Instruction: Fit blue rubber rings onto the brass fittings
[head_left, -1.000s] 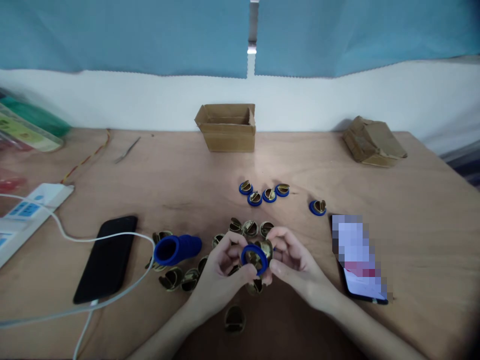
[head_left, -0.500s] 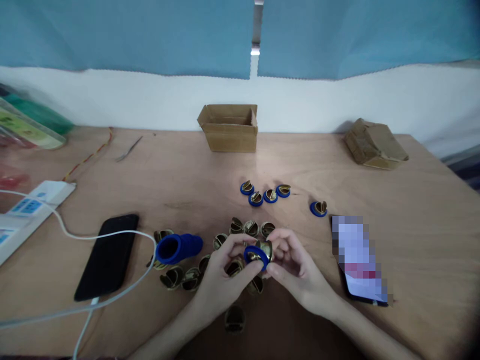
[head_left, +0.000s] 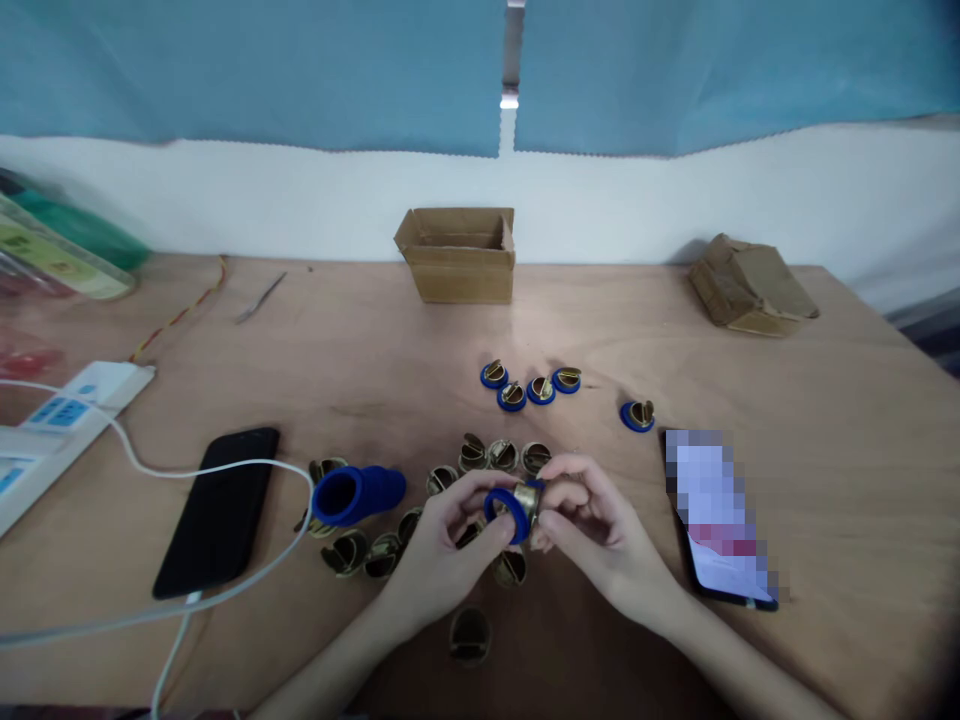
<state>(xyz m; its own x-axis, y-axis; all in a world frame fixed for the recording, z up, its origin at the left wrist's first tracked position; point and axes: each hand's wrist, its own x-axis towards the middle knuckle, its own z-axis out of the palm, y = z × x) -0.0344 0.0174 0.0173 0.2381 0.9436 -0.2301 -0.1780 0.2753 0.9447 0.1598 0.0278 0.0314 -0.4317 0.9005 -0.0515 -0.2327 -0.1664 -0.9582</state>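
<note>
Over the front middle of the table, my left hand (head_left: 431, 570) pinches a blue ring (head_left: 520, 518) between thumb and fingers. My right hand (head_left: 611, 555) grips a round brass-coloured fitting (head_left: 529, 497) right against that ring; how far the two overlap is hidden by the fingers. Around and below my hands lie several similar brass fittings without rings, such as one (head_left: 470, 637) near the front edge. A stack of blue rings (head_left: 367, 495) lies on its side left of my left hand. Farther back, several fittings with blue rings (head_left: 511, 398) sit on the table.
A black phone (head_left: 217, 510) with a white cable and a power strip (head_left: 82, 410) lie at left. Another phone (head_left: 720, 520), screen lit, is at right. An open cardboard box (head_left: 465, 275) and a crumpled one (head_left: 750, 290) stand at the back, tweezers (head_left: 262, 297) back left.
The ring and fitting have turned in my fingers: the ring's opening now faces more to the left, and the fitting lies more on its side. My right fingers have shifted slightly.
</note>
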